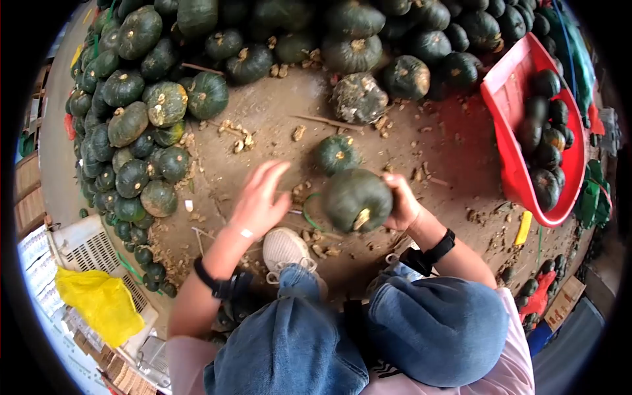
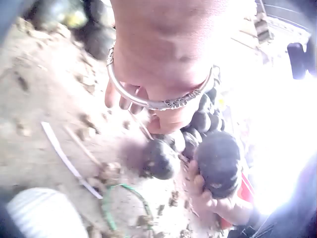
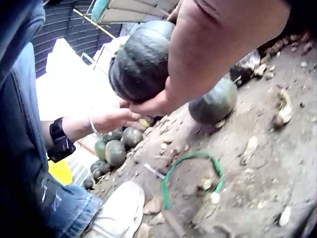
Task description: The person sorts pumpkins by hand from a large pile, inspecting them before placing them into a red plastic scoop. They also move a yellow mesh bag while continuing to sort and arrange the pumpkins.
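The right hand (image 1: 403, 205) grips a pumpkin (image 1: 357, 199); the left hand (image 1: 259, 203) is spread, its bangle (image 2: 171, 104) visibly flowered only in the left wrist view.

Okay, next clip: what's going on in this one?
A person's right hand holds a dark green squash off the ground, while the left hand is beside it, holding nothing. A smaller-looking squash sits on the floor just beyond. More squashes are piled ahead and to the left, and others lie in a red basket.
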Available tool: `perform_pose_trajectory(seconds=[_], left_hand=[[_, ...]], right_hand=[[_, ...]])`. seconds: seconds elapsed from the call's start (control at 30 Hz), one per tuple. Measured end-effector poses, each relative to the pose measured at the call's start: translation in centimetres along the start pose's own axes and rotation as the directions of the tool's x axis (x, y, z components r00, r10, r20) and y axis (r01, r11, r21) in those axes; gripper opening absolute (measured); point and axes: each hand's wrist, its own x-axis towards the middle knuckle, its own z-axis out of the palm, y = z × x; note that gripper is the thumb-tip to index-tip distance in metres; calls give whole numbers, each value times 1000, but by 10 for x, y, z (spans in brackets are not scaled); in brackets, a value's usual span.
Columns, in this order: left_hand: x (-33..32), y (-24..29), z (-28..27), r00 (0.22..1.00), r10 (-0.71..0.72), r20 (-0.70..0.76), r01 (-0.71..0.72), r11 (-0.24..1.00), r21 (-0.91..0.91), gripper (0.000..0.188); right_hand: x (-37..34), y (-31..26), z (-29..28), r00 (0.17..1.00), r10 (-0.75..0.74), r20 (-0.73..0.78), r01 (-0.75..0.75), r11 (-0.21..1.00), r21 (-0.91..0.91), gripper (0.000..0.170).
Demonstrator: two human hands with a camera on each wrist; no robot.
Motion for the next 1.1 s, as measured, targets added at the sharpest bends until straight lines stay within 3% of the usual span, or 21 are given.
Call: perform_pose_trajectory(seconds=[0.07,0.1,0.13,0.17,0.2,0.27,0.3,0.33,0.37,0.4,0.53,0.57,0.67,0.7,0.77,0.83,0.9,0.93,1.0,1.07,1.1], left_hand=[[53,24,28,984,137,111,-142,989,42,73],[72,39,41,971,114,211,-151,974,167,75],[84,41,65,964,96,247,-170,939,299,77],[94,47,74,953,8,304,-111,940,323,78],[97,53,81,927,-77,368,-61,935,351,80],[94,48,90,947,-72,314,56,997,60,78],[95,43,87,957,-78,280,105,991,-84,77],[96,39,76,913,-65,402,283,810,-513,75],[91,33,64,862,0,507,460,422,-781,74],[81,33,53,819,96,566,573,-75,-816,73],[62,36,36,878,54,476,460,-377,-804,75],[60,39,30,879,-17,476,440,-352,-826,68],[57,40,28,898,-165,408,376,-195,-906,57],[57,55,25,877,-304,372,340,-156,-927,45],[53,53,31,881,-424,211,303,163,-939,40],[54,55,39,906,-413,-93,170,557,-813,40],[50,60,44,925,-359,-127,188,722,-666,44],[45,58,39,927,-342,-156,200,801,-565,46],[40,66,38,936,-348,-49,298,859,-416,47],[35,56,53,983,-168,75,168,646,-745,42],[35,58,49,964,-93,249,256,573,-778,49]], right_hand=[[-35,-20,-2,854,-306,-420,327,945,-25,66],[-51,-36,-28,874,-433,-221,466,875,127,70],[-72,-50,-48,810,-579,-95,578,759,300,55],[-90,-79,-25,780,-556,287,295,731,616,47],[-112,-95,-24,675,-710,199,441,605,663,39],[-134,-108,-41,606,-795,17,672,524,523,32],[-134,-103,-38,645,-750,-148,757,599,262,31],[-128,-93,-27,627,-708,-324,746,665,-9,31],[-121,-79,-12,596,-617,-514,631,756,-175,29],[-111,-66,-14,681,-590,-433,563,801,-204,26],[-56,-22,-2,792,-551,-262,443,815,-375,16],[-44,-15,6,809,-542,-229,423,806,-413,16],[-20,-7,30,862,-505,41,422,672,-608,47],[-16,-6,40,878,-474,67,408,668,-622,59],[-6,-4,54,878,-469,96,381,563,-734,81],[-2,2,58,856,-517,9,311,502,-807,80],[-5,5,59,811,-585,-14,254,374,-892,80],[-5,6,54,799,-600,-41,267,416,-869,73],[-8,0,53,804,-579,-137,180,457,-871,56],[-1,3,42,783,-612,-111,274,499,-822,34],[4,7,31,798,-598,-72,284,479,-831,30]])
